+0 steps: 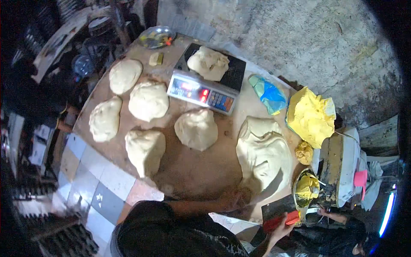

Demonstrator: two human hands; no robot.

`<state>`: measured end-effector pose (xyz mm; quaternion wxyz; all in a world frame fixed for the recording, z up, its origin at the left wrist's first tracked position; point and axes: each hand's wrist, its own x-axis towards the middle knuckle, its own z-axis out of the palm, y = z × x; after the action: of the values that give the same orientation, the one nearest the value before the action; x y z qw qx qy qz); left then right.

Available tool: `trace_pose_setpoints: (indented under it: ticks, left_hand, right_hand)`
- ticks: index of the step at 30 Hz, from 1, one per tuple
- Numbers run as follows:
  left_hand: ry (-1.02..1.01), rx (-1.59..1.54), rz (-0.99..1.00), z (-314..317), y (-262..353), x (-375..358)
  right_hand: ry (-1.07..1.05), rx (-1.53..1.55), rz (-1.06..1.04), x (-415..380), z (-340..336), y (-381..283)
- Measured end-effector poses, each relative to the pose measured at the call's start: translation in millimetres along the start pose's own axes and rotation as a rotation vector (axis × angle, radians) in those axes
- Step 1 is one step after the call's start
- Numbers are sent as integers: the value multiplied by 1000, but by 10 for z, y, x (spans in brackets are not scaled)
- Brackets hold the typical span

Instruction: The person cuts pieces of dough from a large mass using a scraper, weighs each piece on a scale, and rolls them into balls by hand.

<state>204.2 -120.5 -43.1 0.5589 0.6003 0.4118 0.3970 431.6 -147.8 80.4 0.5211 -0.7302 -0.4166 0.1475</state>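
Observation:
My left hand (240,196) is at the lower left edge of a large slab of dough (259,150); it is dark and blurred, so its fingers do not show clearly. My right hand (278,230) is closed around the red handle of a wide dark-bladed cutter (276,208), just below the slab. A grey curved patch, shadow or blade, crosses the dough's lower right. A lump of dough (209,63) rests on a digital scale (201,92) with lit red digits. Dough pieces lie to the left, including one (196,129) near the scale.
Yellow fat (312,118), a bowl (306,188) with yellow fat, and a blue-green bag (269,95) line the right side. A metal dish (157,37) sits at the far corner beside a rough wall (291,38). Another person's hand (329,214) is at lower right; someone stands at left.

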Motion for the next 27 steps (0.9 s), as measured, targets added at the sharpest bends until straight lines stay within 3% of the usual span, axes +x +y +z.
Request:
trace_pose_setpoints:
  ticks: [1,2,4,5,6,8,9,10,11,12,13,14,16,17,19,20,21,22,23,24,25,26,27]
  left_hand:
    - [14,829,72,94,123,-57]
    - [27,837,59,230,83,-60]
    - [66,1092,82,502,-114,6]
    - [71,1102,68,595,-199,41]
    - [130,939,97,632,-282,80]
    - [173,783,113,623,-598,45]
    - [170,133,5,598,-842,23]
    - [164,-520,-98,520,-794,-7]
    - [169,-524,-104,455,-744,-93]
    - [191,-128,-200,213,-309,-278]
    - [206,276,-287,15,25,-440]
    - [214,277,-285,-43,146,-545]
    - [421,358,-171,-124,246,-666]
    - [427,356,-167,-113,37,-704]
    - [477,139,-454,-168,-379,-667]
    - [479,136,-444,-358,-468,-647]
    - [491,-221,-431,-698,-365,-592]
    - [492,-577,-412,-1074,-224,-495]
    - [613,-457,-135,-1493,-83,-331]
    - [714,-342,138,-1933,118,-118]
    - [829,-63,131,-2450,547,160]
    - [990,-284,164,-2806,1066,443]
    - [1108,151,422,-3289,1113,749]
  right_hand:
    - [34,69,-50,14,-53,137]
    - [16,78,-48,16,-156,245]
    - [-176,333,213,-52,-300,294]
    - [-113,312,186,-51,-275,366]
    - [-125,324,195,-66,-244,286]
    - [-279,-109,246,-191,-242,-108]
    - [-445,-146,308,-254,-261,-377]
    - [-450,-148,315,-290,-207,-261]
    - [-594,-60,162,-314,-99,-52]
    - [-734,31,5,-326,-27,43]
    - [-797,28,-213,-447,164,-351]
    - [-855,24,-438,-587,347,-746]
    - [-1029,-228,-451,-674,721,-516]
    - [-1030,-229,-459,-687,981,-414]
    - [-1109,-829,-488,-625,1581,-471]
    - [-1101,-831,-496,-581,1727,-447]
    - [-826,-435,-573,-495,1855,-426]
    - [-544,-42,-629,-400,2003,-448]
    - [-734,507,118,-244,2052,-673]
    - [-712,501,119,-195,2006,-904]
    - [-676,370,-14,-152,1973,-1153]
    - [-641,235,-149,-95,2018,-1319]
    - [-623,228,-162,-49,2087,-1305]
